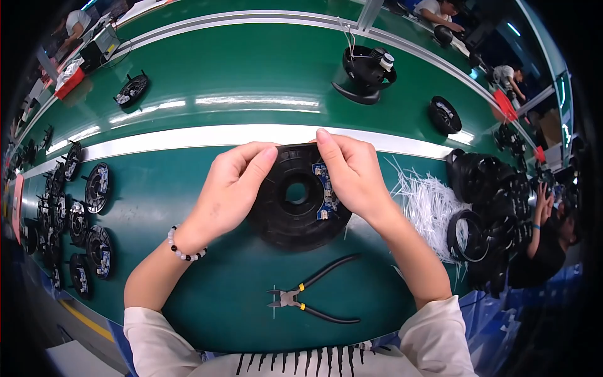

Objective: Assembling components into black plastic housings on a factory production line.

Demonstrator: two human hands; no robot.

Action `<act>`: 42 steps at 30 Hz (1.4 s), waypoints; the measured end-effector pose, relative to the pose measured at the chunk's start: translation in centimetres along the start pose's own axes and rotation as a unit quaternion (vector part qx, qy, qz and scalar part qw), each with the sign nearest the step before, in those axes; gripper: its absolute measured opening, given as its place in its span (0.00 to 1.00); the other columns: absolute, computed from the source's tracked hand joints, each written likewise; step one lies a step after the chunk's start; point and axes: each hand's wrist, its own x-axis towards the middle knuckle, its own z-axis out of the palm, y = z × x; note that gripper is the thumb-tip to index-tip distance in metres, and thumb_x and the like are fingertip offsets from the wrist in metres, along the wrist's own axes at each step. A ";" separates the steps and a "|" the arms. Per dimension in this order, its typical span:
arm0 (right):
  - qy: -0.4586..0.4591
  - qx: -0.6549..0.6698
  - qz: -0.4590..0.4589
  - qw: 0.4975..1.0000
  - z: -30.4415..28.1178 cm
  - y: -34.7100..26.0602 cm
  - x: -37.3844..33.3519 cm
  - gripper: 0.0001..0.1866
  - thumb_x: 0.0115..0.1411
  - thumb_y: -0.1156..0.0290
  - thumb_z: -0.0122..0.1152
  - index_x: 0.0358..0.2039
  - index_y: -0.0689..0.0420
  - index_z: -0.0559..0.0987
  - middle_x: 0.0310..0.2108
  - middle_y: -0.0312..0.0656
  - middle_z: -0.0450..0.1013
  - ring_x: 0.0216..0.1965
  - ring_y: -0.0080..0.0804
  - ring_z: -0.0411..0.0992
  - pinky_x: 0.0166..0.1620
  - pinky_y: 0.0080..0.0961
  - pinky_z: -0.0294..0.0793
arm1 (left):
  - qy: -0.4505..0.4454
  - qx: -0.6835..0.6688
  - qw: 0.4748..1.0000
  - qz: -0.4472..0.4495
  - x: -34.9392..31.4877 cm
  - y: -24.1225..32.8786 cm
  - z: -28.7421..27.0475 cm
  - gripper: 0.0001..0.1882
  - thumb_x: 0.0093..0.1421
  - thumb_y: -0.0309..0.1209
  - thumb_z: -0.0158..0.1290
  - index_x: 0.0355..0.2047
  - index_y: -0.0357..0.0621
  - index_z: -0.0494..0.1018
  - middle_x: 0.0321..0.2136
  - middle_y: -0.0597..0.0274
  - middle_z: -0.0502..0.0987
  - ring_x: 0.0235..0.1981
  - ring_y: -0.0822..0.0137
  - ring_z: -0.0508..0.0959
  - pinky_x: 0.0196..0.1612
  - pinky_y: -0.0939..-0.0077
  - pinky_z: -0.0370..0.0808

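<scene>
Between my hands, above the green bench, I hold a black round plastic housing with a hole in its middle. A curved blue circuit board with small white connectors sits on its right side. My left hand grips the upper left rim, thumb on top. At the upper right rim my right hand is closed in the same way, and its fingers cover part of the board's outer side. Fingers beneath the housing are hidden. Nearer to me, a pair of diagonal cutting pliers lies with its black handles spread.
Several similar round housings stand at the left. White strips are heaped at the right, beside piled black rings. Across a white rail, a black assembly and a smaller housing rest on another green surface. Other people work farther off.
</scene>
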 end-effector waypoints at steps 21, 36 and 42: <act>0.057 0.033 0.026 0.998 0.5 4.2 2.0 0.37 0.61 0.44 0.35 0.09 0.66 0.62 0.07 0.39 0.56 0.16 0.22 0.53 0.20 0.26 0.57 | 0.108 -0.086 0.989 0.057 0.0 -0.8 1.0 0.17 0.60 0.29 0.44 0.48 0.33 0.64 0.32 0.63 0.74 0.33 0.80 0.70 0.37 0.87 0.66; -0.030 0.539 -0.044 0.841 0.9 5.9 2.9 0.26 0.58 0.56 0.36 0.14 0.64 0.66 0.13 0.44 0.61 0.18 0.35 0.64 0.25 0.26 0.67 | 0.014 0.238 0.845 0.479 -2.6 -3.0 4.0 0.26 0.48 0.25 0.57 0.47 0.34 0.61 0.48 0.34 0.63 0.49 0.42 0.67 0.51 0.53 0.64; -0.032 0.521 -0.056 0.851 0.4 4.0 2.6 0.28 0.56 0.53 0.33 0.14 0.63 0.68 0.14 0.44 0.63 0.17 0.32 0.65 0.25 0.23 0.65 | -0.066 0.327 0.795 0.507 -2.6 -3.4 3.0 0.35 0.52 0.30 0.55 0.55 0.40 0.49 0.50 0.33 0.58 0.50 0.38 0.65 0.51 0.48 0.63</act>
